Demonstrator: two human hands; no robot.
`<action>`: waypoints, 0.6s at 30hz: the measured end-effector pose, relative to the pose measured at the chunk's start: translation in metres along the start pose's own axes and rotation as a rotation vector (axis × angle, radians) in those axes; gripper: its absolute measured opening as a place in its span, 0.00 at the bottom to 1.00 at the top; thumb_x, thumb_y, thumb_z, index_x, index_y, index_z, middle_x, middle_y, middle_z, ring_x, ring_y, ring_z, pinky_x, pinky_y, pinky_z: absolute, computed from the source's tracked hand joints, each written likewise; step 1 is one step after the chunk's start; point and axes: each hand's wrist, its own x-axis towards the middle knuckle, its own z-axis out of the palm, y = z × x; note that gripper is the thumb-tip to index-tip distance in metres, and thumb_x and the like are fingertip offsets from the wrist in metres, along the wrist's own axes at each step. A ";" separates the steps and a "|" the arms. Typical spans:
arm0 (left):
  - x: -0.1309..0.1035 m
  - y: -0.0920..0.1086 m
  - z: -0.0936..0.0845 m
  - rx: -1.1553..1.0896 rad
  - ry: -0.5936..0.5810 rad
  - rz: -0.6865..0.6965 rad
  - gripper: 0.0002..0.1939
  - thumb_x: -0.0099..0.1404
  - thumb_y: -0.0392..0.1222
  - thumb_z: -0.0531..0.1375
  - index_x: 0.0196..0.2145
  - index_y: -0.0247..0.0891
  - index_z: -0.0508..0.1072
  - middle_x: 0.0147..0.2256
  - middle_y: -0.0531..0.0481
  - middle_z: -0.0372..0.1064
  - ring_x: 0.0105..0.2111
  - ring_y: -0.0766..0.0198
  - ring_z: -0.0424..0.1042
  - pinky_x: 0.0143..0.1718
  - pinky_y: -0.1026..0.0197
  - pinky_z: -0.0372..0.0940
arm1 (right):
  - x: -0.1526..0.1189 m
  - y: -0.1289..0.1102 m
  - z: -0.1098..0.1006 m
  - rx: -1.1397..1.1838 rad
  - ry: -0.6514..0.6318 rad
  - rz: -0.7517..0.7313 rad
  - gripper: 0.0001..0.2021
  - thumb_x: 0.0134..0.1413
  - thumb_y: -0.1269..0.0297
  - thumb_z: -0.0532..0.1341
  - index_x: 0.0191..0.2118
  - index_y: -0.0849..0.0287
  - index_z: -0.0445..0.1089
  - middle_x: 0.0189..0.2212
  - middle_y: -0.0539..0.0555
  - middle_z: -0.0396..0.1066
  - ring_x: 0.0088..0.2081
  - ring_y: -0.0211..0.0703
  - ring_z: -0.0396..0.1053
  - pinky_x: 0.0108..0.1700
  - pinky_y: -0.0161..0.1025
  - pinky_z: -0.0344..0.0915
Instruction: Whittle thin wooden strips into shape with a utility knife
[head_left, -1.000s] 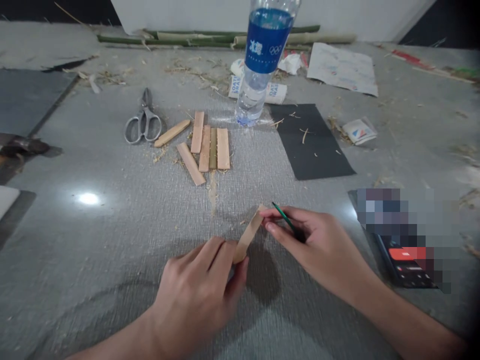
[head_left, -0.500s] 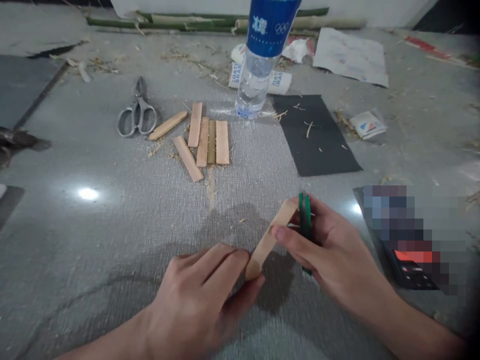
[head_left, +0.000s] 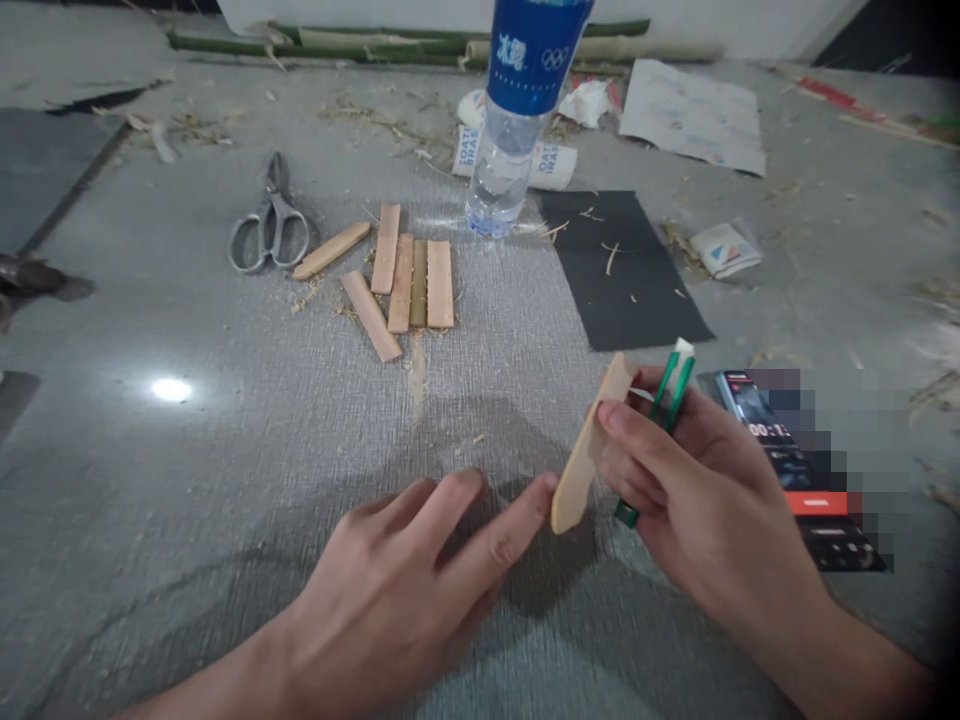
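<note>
My right hand (head_left: 675,460) pinches a pale bamboo strip (head_left: 592,450) between thumb and fingers, its near end tilted down to the left. That end looks pointed, with notched edges. Tucked in the same hand is a slim green tool (head_left: 679,385) like a box cutter, its pale end upward; the palm hides part of it. My left hand (head_left: 420,560) is open, one fingertip stretched out to touch the strip's lower end. Beyond the hands lie several bamboo pieces (head_left: 440,285), one with a pointed end (head_left: 332,250), beside grey-handled scissors (head_left: 271,225).
A water bottle (head_left: 517,120) stands at the back, near a crumpled wrapper (head_left: 555,167). To its right lies a black sheet (head_left: 630,280) with shavings on it. A phone (head_left: 817,530) rests at the right. Green bamboo stalks (head_left: 375,44) line the wall.
My right hand has moved right and turned the strip and green tool more upright. My left fingers have let go of the strip's lower end and spread, one fingertip still touching it.
</note>
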 end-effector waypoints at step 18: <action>0.004 0.000 -0.009 -0.538 0.174 -0.297 0.16 0.67 0.27 0.54 0.50 0.40 0.66 0.45 0.49 0.68 0.36 0.68 0.69 0.34 0.64 0.67 | 0.000 0.010 -0.003 -0.223 -0.010 -0.019 0.09 0.60 0.58 0.64 0.43 0.51 0.67 0.29 0.44 0.61 0.18 0.29 0.45 0.16 0.34 0.44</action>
